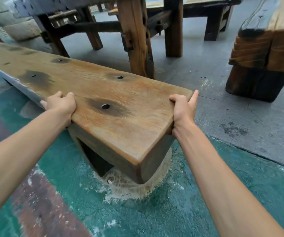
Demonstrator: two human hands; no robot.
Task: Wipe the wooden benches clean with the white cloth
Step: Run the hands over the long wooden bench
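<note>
The left hand [61, 104] grips the near long edge of the wooden bench [103, 93], thumb lying on the top face and fingers curled over the side, closed on the plank. The bench seat runs from the upper left down to the centre of the view, a thick worn plank with dark stains around sunken bolt holes [105, 106]. Its end sits on a block leg fixed over a pale round footing [129, 185] on the teal painted floor [180, 211], where a reddish-brown stripe [40, 202] crosses at the lower left. The right hand [183, 110] clamps the far edge near the plank's end corner, thumb on top, fingers wrapped down the side, the index finger stretched along the edge. Behind the bench stand the legs of a wooden table [136, 36] on grey paving [223, 108]. At the far right sits the end of a second wooden bench [266, 48] on a dark block. The white cloth is not visible in either hand or on the bench.
</note>
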